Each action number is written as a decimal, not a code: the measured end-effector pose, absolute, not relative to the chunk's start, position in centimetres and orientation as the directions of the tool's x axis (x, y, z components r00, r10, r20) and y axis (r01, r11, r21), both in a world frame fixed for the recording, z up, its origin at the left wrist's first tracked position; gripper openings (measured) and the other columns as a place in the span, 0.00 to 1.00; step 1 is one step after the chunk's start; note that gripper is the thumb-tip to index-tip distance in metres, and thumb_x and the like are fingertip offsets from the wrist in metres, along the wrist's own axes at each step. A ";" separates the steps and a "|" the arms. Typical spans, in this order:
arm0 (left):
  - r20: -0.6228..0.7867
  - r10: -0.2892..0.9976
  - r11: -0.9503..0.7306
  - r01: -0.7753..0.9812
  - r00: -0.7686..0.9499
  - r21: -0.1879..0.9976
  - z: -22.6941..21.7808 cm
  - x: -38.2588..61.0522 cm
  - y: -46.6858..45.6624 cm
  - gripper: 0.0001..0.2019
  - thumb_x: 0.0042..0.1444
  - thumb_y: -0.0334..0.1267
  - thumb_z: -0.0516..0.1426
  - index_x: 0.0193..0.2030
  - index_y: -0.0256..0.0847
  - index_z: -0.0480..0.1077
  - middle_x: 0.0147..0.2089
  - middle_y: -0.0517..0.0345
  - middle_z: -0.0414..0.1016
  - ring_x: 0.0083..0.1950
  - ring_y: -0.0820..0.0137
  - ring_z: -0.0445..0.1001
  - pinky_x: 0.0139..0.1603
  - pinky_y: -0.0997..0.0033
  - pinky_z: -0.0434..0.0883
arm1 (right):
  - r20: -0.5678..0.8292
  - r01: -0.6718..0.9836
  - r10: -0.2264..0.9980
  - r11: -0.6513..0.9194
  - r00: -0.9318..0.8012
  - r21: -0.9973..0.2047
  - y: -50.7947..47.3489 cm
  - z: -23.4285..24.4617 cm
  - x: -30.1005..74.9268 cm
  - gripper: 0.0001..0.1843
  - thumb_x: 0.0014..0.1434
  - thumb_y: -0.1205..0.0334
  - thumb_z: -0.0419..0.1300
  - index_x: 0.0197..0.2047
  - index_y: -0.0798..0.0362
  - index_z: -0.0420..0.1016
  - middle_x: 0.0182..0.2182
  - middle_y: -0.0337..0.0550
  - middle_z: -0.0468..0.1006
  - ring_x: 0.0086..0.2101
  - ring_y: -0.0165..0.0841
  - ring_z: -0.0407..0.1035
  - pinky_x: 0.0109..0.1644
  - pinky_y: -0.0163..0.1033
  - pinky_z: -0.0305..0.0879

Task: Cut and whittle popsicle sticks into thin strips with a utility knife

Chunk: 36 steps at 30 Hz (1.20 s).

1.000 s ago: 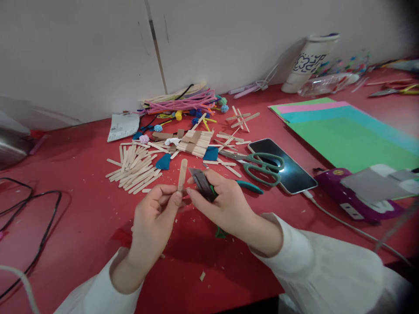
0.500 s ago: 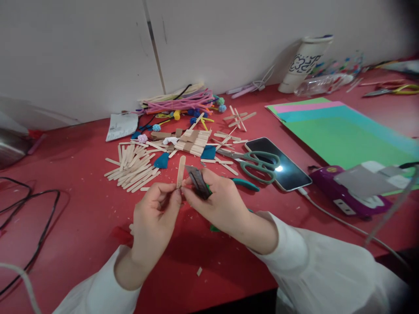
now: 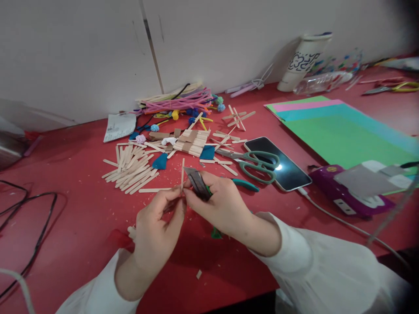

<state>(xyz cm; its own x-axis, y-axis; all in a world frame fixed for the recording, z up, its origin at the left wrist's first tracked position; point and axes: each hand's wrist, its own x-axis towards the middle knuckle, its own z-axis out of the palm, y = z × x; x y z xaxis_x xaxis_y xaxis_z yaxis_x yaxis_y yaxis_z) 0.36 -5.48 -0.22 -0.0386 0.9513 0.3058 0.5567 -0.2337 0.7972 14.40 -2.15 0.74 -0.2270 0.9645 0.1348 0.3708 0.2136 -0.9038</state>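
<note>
Between the fingertips of my left hand (image 3: 162,231) is a wooden craft stick (image 3: 183,172), upright and turned edge-on. My right hand (image 3: 218,203) is closed around a utility knife (image 3: 197,183), its blade pointing up beside the stick. The fingertips of both hands meet at the stick's lower part, which they hide. A heap of loose craft sticks (image 3: 131,170) lies beyond my left hand. Past the knife sits a panel of sticks joined side by side (image 3: 193,141).
Green-handled scissors (image 3: 258,165) rest partly over a phone (image 3: 284,174). Coloured sheets (image 3: 343,126) and a purple device (image 3: 350,194) are at the right. Pipe cleaners (image 3: 178,102) lie along the wall near a white tumbler (image 3: 304,61). A black cable (image 3: 46,226) curls at the left.
The craft stick has turned from its flat face to its narrow edge. My left hand has shifted slightly right and down; the right hand still grips the knife.
</note>
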 end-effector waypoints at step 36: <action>-0.061 0.998 0.060 0.146 0.005 0.987 0.7 0.0 -4.3 0.10 0.50 0.43 0.61 0.27 0.39 0.68 0.25 0.59 0.77 0.28 0.72 0.76 0.34 0.74 0.74 | 0.050 0.097 0.946 0.085 -0.319 -0.992 -1.4 0.4 14.6 0.06 0.56 0.62 0.57 0.28 0.53 0.67 0.21 0.34 0.70 0.21 0.23 0.60 0.25 0.30 0.58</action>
